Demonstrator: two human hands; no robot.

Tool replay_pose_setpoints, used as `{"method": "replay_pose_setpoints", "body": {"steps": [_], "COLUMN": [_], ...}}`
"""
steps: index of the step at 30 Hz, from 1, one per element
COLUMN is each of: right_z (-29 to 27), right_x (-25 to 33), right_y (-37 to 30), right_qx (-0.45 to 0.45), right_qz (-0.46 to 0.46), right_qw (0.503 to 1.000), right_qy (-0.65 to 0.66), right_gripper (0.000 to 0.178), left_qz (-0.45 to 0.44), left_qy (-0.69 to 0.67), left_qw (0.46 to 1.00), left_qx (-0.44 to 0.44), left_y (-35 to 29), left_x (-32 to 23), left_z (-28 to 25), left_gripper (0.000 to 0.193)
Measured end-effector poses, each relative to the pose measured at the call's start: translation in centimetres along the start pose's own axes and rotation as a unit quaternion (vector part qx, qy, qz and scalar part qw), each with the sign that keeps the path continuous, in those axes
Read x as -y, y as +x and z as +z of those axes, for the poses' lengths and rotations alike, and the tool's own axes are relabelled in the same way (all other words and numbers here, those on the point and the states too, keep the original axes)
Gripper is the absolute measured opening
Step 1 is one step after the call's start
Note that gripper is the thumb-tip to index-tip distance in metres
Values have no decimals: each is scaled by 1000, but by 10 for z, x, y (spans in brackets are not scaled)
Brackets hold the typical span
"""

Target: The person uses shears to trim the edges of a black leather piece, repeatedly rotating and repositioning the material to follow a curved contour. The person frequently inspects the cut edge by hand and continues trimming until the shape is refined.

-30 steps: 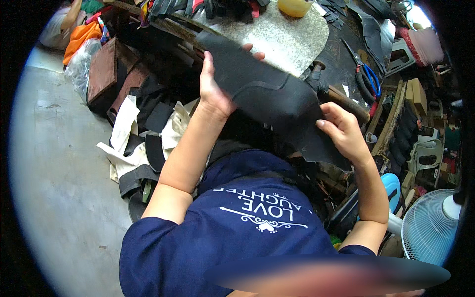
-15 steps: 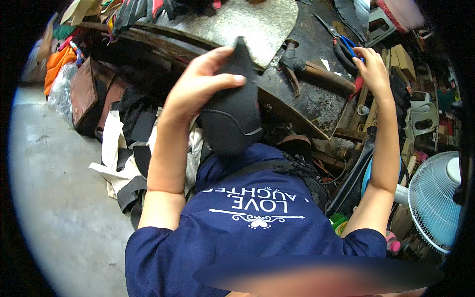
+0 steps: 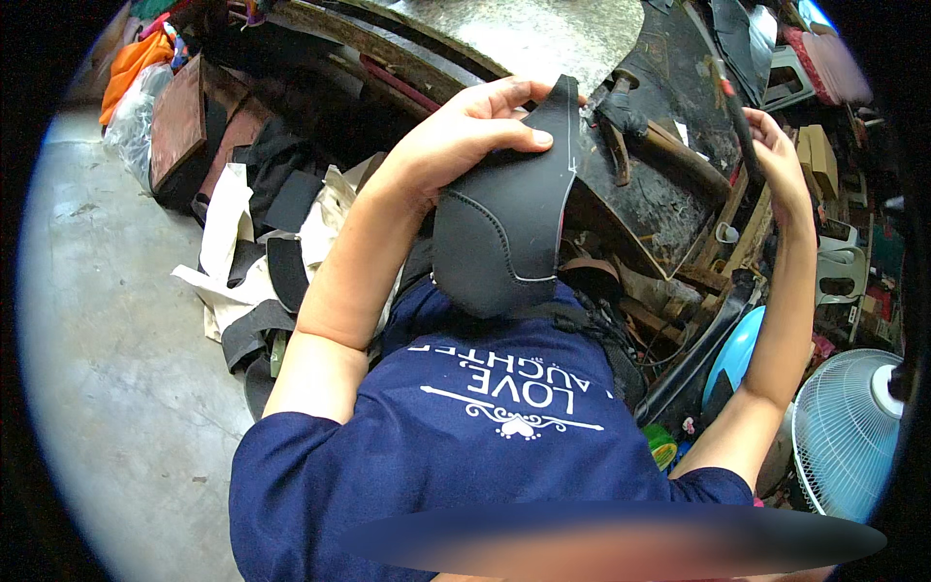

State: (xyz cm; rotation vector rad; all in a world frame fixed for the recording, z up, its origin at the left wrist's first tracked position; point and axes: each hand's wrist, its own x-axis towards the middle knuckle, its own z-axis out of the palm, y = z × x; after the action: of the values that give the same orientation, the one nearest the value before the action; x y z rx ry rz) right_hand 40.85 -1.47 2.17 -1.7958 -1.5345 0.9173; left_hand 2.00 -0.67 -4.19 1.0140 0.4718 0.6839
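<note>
My left hand [image 3: 465, 136] grips the top edge of a black leather piece [image 3: 504, 228] with white stitching and holds it upright in front of my chest. The piece is curved, shaped like part of a shoe upper. My right hand [image 3: 784, 170] is stretched out to the right over the dark workbench [image 3: 669, 209]. Its fingers are closed around a thin dark tool [image 3: 735, 116] that slants up and away from it.
A grey stone slab [image 3: 543, 39] lies at the back of the bench, and a hammer [image 3: 621, 121] rests beside it. Leather and cloth scraps [image 3: 257, 257] are heaped on the concrete floor at the left, near a brown box [image 3: 179, 126]. A white fan [image 3: 846, 436] stands at the lower right.
Both hands held the leather piece a second ago. My right hand let go and reached right to the tool, while my left hand turned the piece upright and brought it closer.
</note>
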Motion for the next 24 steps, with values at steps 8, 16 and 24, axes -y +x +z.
{"method": "replay_pose_setpoints", "body": {"steps": [8,16,24], "right_z": [95,99,102], "right_x": [52,53,47], "right_y": [-99,-102,-105], "right_qx": [258,273,214], "right_qz": [69,29,-1], "right_qw": [959,958,975], "right_qy": [92,87,58], "right_gripper": [95,54,70], "left_qz": [7,-4,-38], "left_qy": [-38,-30,-32], "left_qw": [999,997,996], "left_qx": [34,70,78], "left_y": [-4,-5,-5], "left_x": [1,1,-2], "left_z": [-2,-5,-2], "left_gripper": [44,49,49]}}
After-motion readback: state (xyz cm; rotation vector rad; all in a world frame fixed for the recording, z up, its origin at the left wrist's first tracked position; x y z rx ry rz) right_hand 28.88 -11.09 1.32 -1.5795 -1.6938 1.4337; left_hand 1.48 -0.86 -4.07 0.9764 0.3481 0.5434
